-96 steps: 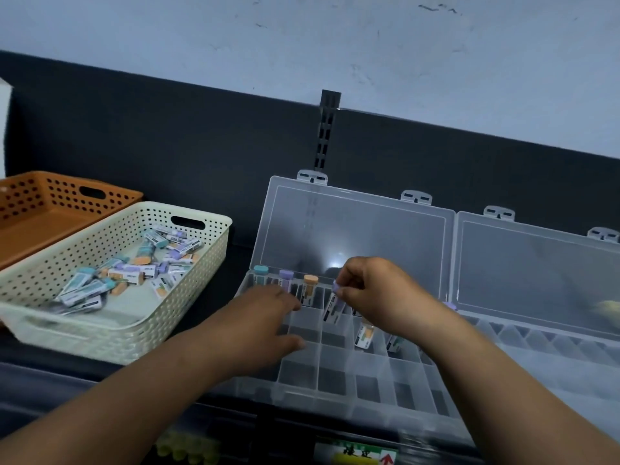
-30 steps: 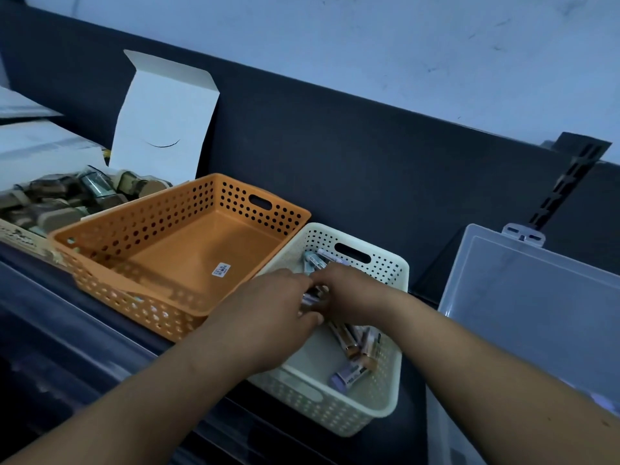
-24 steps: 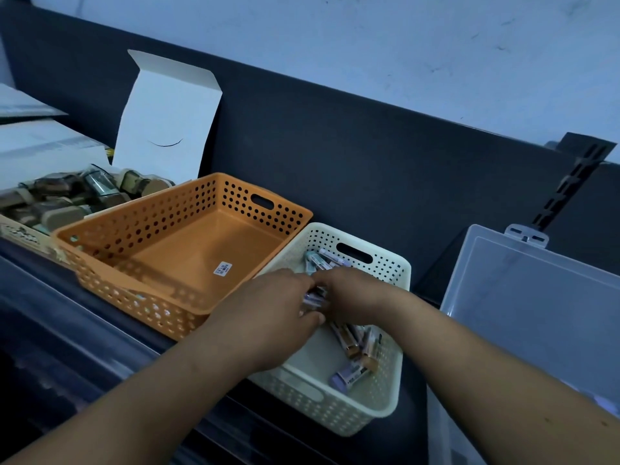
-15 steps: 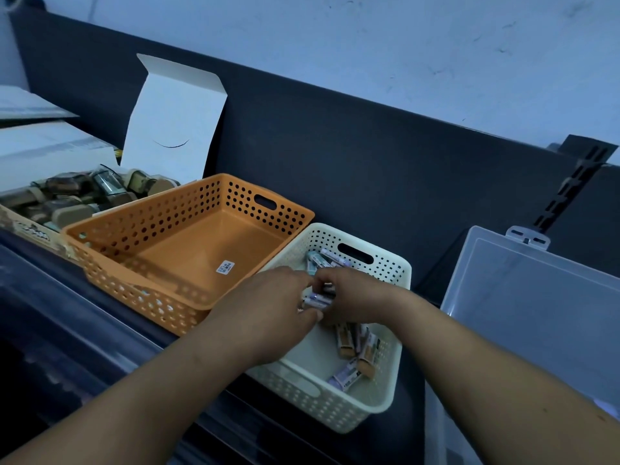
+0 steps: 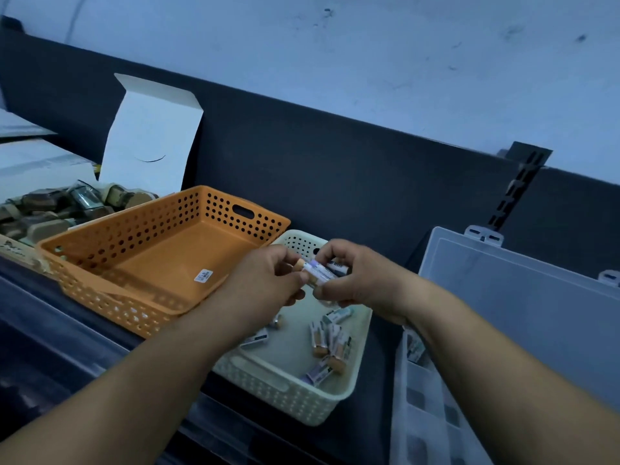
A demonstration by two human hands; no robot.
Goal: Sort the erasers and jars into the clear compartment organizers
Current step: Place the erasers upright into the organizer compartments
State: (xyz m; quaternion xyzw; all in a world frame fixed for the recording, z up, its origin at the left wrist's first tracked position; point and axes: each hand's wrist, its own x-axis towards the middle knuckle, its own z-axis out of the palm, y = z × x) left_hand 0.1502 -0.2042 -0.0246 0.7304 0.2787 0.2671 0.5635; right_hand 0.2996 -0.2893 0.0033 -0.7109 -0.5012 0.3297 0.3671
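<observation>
While both hands hold a little bunch of erasers (image 5: 317, 271) up over the cream basket (image 5: 285, 389), some could slip out. The left hand (image 5: 265, 283) pinches one end with curled fingers. The right hand (image 5: 364, 280) curls round the other end. That is many small things in one grip. One may fall back into the basket, or drop on the way to the clear organizer (image 5: 432, 397) at the right. Its little boxes are small, so an eraser could land in the wrong one too. Other loose erasers (image 5: 330, 344) lie on the floor of the cream basket.

Both baskets sit on a dark shelf (image 5: 67, 330). The orange basket (image 5: 110, 229) is just beside the cream one and has a sticker (image 5: 203, 275) on its floor. Past it, a cardboard box (image 5: 16, 253) holds the jars (image 5: 43, 209), and its white flap (image 5: 151, 135) stands up. The organizer's lid (image 5: 520, 297) is open and leans back. Behind is a dark board (image 5: 335, 169), then a pale wall (image 5: 335, 45) with small marks. The light is dim.
</observation>
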